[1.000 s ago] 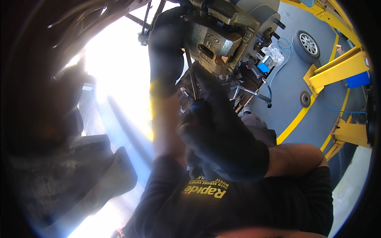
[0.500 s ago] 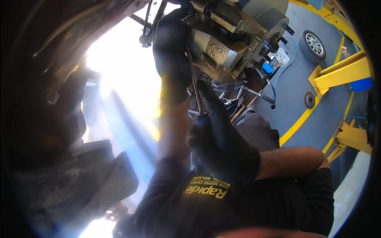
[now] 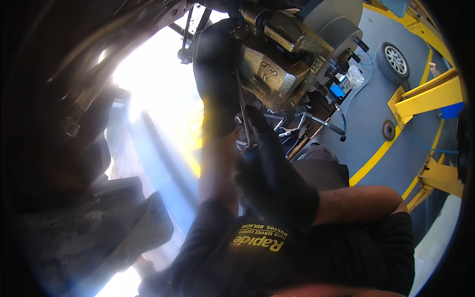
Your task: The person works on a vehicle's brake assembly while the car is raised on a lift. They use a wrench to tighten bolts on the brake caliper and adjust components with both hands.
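Two gloved hands work under a raised car in the head view. The left hand, in a black glove, reaches up and presses against the side of a grimy brake caliper at the top centre; how far its fingers are closed cannot be told. The right hand, also black-gloved, sits lower, closed around the lower end of a thin dark tool shaft that runs up toward the caliper. Behind the caliper lies the brake disc. Far below, on the grey floor, lie loose wrenches, a wheel and a yellow lift arm.
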`<action>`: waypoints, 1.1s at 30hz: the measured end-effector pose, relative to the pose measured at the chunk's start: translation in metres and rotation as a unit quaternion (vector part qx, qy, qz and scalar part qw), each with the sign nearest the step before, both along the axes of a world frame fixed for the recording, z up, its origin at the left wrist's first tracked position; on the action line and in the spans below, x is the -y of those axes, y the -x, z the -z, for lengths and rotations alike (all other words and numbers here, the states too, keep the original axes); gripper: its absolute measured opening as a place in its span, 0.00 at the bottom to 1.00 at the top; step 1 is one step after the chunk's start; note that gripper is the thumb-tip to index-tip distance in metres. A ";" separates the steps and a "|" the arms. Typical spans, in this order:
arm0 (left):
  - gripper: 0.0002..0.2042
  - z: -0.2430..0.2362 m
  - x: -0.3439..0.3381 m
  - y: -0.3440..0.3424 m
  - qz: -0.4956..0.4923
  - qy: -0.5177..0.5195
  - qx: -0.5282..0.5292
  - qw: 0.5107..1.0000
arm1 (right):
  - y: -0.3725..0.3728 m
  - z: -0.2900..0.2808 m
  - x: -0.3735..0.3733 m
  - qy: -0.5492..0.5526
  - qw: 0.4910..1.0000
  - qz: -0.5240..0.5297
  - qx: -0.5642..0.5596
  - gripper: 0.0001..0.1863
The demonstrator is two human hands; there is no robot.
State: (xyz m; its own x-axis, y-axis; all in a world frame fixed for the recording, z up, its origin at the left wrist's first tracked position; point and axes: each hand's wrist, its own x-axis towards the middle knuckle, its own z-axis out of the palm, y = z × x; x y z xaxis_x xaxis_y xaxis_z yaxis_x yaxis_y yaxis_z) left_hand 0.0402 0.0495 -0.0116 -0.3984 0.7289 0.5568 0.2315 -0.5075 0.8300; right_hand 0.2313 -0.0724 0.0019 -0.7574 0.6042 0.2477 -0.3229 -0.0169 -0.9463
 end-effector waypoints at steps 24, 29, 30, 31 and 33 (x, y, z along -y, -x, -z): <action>0.15 -0.022 0.011 0.009 -0.026 -0.029 -0.140 0.989 | -0.021 0.020 -0.019 0.042 0.998 -0.042 -0.013 0.44; 0.15 -0.017 0.008 -0.004 -0.076 -0.052 -0.155 0.984 | 0.001 0.018 -0.007 0.059 0.997 -0.021 -0.034 0.47; 0.15 -0.017 0.010 -0.004 -0.074 -0.044 -0.152 0.985 | 0.004 0.016 -0.004 0.055 0.998 -0.016 -0.027 0.47; 0.15 -0.017 0.010 -0.005 -0.072 -0.040 -0.149 0.985 | 0.007 0.015 -0.002 0.049 0.998 -0.011 -0.025 0.47; 0.15 -0.017 0.012 -0.006 -0.065 -0.033 -0.139 0.988 | 0.010 0.012 0.000 0.025 0.999 0.000 -0.025 0.47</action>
State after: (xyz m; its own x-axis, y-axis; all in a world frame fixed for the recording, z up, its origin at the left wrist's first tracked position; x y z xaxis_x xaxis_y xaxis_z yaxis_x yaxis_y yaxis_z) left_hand 0.0457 0.0379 0.0054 -0.3114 0.6401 0.7024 0.5121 -0.5096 0.6914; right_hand 0.2215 -0.0726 -0.0103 -0.7448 0.6168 0.2546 -0.3699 -0.0641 -0.9269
